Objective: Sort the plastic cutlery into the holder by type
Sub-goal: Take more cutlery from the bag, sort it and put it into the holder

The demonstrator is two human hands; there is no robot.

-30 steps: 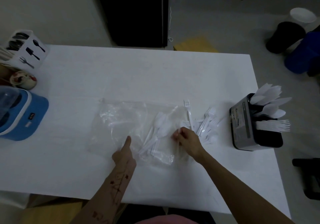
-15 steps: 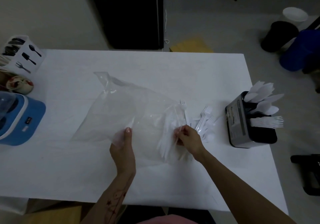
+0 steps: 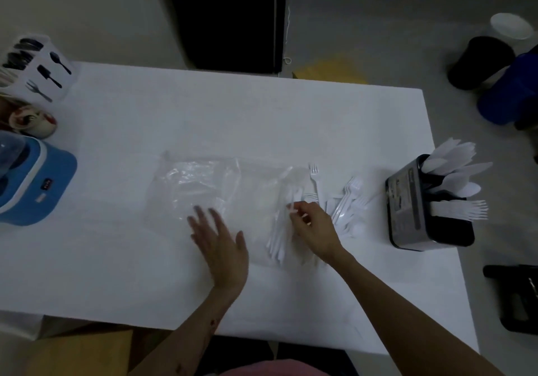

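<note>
Since half a second ago, left hand (image 3: 219, 241) has released the clear bag (image 3: 221, 198); the bag, lifted then, lies flat on the table (image 3: 262, 119) again. Left hand hovers over the bag's near edge, fingers spread, holding nothing. Right hand (image 3: 313, 230), at the bag's right end, pinches white cutlery (image 3: 279, 238) at the mouth, as before. Loose forks (image 3: 343, 201) lie right of the bag; holder (image 3: 407, 201) beyond, already part-filled. Judgement: emptying stalled; sorting continues.

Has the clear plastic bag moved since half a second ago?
Yes. The bag was lifted up off the table by the left hand; now it lies flat on it again.
</note>
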